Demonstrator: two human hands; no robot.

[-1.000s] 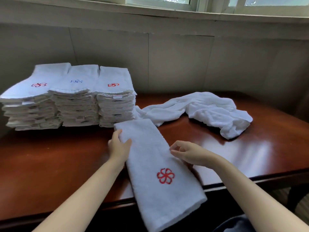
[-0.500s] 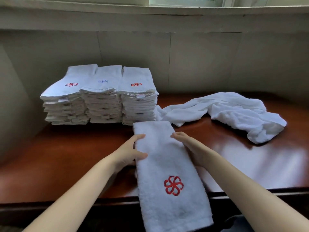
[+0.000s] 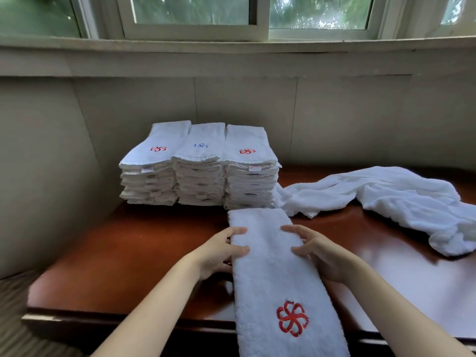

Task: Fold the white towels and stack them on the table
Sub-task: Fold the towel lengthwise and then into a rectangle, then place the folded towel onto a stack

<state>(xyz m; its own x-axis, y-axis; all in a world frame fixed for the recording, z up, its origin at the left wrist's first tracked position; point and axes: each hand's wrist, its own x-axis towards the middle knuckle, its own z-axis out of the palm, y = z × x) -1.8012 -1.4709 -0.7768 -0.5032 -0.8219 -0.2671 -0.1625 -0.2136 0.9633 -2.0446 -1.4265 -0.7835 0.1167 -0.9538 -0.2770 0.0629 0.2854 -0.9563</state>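
Folded towel [image 3: 270, 274], red flower logo, hangs off the table [image 3: 154, 253] edge; three tidy stacks [image 3: 201, 176] behind, crumpled towel [image 3: 386, 197] right.

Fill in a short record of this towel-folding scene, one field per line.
Towel in work: long towel, red emblem, near end hanging over the table edge
Left grip: holds its left edge
Right grip: holds its right edge
Done: three stacks side by side at the back
Waiting: loose towel, crumpled, at right
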